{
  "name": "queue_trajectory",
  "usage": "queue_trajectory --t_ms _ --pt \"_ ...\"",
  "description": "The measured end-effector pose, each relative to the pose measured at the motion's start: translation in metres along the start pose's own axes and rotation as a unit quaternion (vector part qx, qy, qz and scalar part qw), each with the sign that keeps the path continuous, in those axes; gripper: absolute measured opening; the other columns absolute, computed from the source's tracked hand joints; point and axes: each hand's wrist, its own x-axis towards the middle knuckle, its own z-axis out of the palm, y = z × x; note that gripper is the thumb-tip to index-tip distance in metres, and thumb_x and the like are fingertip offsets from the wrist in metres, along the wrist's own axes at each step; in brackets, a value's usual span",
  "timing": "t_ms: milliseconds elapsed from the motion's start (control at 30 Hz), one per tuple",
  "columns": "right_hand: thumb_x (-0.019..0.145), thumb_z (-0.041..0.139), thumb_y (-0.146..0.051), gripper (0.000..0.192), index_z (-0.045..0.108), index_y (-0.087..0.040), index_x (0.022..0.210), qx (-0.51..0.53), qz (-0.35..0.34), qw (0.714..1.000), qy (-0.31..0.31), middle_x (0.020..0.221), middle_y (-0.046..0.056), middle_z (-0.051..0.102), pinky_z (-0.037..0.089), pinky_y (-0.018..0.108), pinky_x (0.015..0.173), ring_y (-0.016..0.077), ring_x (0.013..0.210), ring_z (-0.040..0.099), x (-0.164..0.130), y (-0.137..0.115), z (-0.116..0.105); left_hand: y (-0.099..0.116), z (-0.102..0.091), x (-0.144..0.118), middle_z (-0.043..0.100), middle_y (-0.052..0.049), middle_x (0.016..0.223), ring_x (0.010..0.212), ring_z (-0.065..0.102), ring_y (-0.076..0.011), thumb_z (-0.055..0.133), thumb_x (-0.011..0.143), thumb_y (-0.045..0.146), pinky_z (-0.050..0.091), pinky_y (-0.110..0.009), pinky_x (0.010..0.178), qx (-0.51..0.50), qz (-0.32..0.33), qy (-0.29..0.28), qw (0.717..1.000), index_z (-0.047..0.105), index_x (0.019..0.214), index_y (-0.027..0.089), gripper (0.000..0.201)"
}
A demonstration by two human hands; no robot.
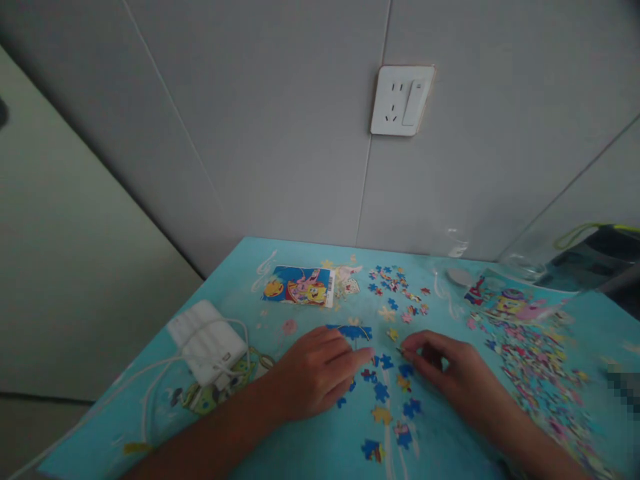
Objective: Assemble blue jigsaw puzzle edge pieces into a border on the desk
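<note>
My left hand (315, 370) lies palm down on the turquoise table (240, 267), its fingers spread over loose blue puzzle pieces (383, 390). Just past its fingertips is a short joined strip of blue pieces (350, 331). My right hand (445, 370) rests on the table to the right, thumb and forefinger pinched together on a small puzzle piece (400, 349). Between and below both hands lie several scattered blue and yellow pieces.
A cartoon picture card (299, 285) lies at the back, more loose pieces (397, 287) beside it. A large heap of pieces (543, 373) fills the right side. A white power bank with cable (207, 341) sits at left. A wall socket (401, 100) is above.
</note>
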Motion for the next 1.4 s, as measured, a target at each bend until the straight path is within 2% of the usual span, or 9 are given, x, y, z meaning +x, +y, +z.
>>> queue_trajectory --t_ms 133,233,333,433,600,933,1200,1300,1400 --pt "0.090 0.061 -0.046 0.023 0.071 -0.025 0.091 0.082 0.014 0.997 -0.007 0.071 0.001 0.063 0.046 0.028 0.060 0.0171 0.066 0.055 -0.007 -0.007 0.027 0.002 -0.001 0.002 0.066 -0.006 0.091 0.085 0.060 -0.0190 0.052 0.099 0.031 0.050 -0.036 0.080 0.008 -0.023 0.005 1.000 0.050 0.135 0.016 0.039" --pt "0.087 0.063 -0.048 0.025 0.069 -0.023 0.088 0.139 0.024 0.990 -0.025 0.068 0.001 0.060 0.045 0.027 0.056 0.0161 0.061 0.053 -0.008 -0.006 0.047 0.003 -0.002 0.003 0.066 -0.006 0.088 0.085 0.060 -0.0194 0.053 0.098 0.041 0.048 -0.035 0.078 0.021 -0.025 -0.018 0.999 0.060 0.118 0.017 0.032" --pt "0.084 0.066 -0.049 0.028 0.067 -0.022 0.087 0.175 0.029 0.984 -0.018 0.067 0.001 0.058 0.044 0.027 0.053 0.0154 0.059 0.051 -0.005 -0.003 0.055 0.002 -0.001 0.003 0.064 -0.004 0.083 0.083 0.060 -0.0188 0.055 0.097 0.040 0.046 -0.033 0.073 0.040 -0.013 -0.040 0.998 0.064 0.102 0.018 0.024" --pt "0.084 0.066 -0.048 0.027 0.065 -0.021 0.086 0.183 0.034 0.982 -0.018 0.069 0.001 0.059 0.044 0.027 0.054 0.0144 0.059 0.050 -0.003 -0.005 0.053 0.002 0.000 0.002 0.063 -0.003 0.081 0.082 0.059 -0.0185 0.055 0.097 0.039 0.045 -0.033 0.072 0.046 -0.009 -0.045 0.998 0.065 0.101 0.019 0.023" --pt "0.084 0.068 -0.044 0.024 0.065 -0.020 0.086 0.203 0.038 0.978 -0.022 0.068 -0.001 0.057 0.041 0.025 0.053 0.0122 0.058 0.047 -0.004 -0.020 0.048 0.004 -0.002 0.004 0.065 -0.004 0.086 0.084 0.060 -0.0183 0.056 0.097 0.032 0.048 -0.033 0.074 0.025 -0.010 -0.028 0.999 0.062 0.113 0.016 0.023" --pt "0.088 0.066 -0.040 0.021 0.066 -0.020 0.092 0.253 0.044 0.966 -0.038 0.070 -0.002 0.057 0.040 0.022 0.051 0.0104 0.058 0.047 -0.008 -0.025 0.043 0.002 0.002 0.002 0.066 -0.006 0.087 0.084 0.061 -0.0195 0.054 0.098 0.030 0.049 -0.036 0.077 0.009 -0.019 -0.016 1.000 0.064 0.108 0.017 0.020" --pt "0.093 0.057 -0.036 0.019 0.069 -0.021 0.093 0.165 0.003 0.986 0.019 0.070 -0.002 0.061 0.039 0.022 0.052 0.0111 0.058 0.049 -0.007 -0.022 0.041 0.001 -0.005 0.003 0.067 -0.006 0.086 0.084 0.061 -0.0208 0.058 0.096 0.033 0.049 -0.037 0.077 0.041 -0.025 -0.020 0.999 0.065 0.101 0.017 0.018" --pt "0.093 0.055 -0.036 0.020 0.069 -0.021 0.095 0.150 0.002 0.988 0.035 0.068 -0.002 0.060 0.037 0.023 0.050 0.0117 0.056 0.048 -0.007 -0.019 0.039 -0.009 -0.012 0.001 0.067 -0.006 0.087 0.083 0.062 -0.0202 0.060 0.095 0.030 0.051 -0.037 0.078 0.062 -0.026 -0.013 0.998 0.065 0.103 0.017 0.017" --pt "0.094 0.053 -0.036 0.020 0.068 -0.022 0.097 0.136 0.008 0.990 0.044 0.066 -0.002 0.058 0.036 0.023 0.049 0.0120 0.055 0.047 -0.008 -0.018 0.036 -0.029 -0.021 -0.003 0.068 -0.006 0.091 0.087 0.063 -0.0210 0.061 0.093 0.026 0.052 -0.039 0.083 0.104 -0.059 0.017 0.993 0.064 0.105 0.018 0.015"
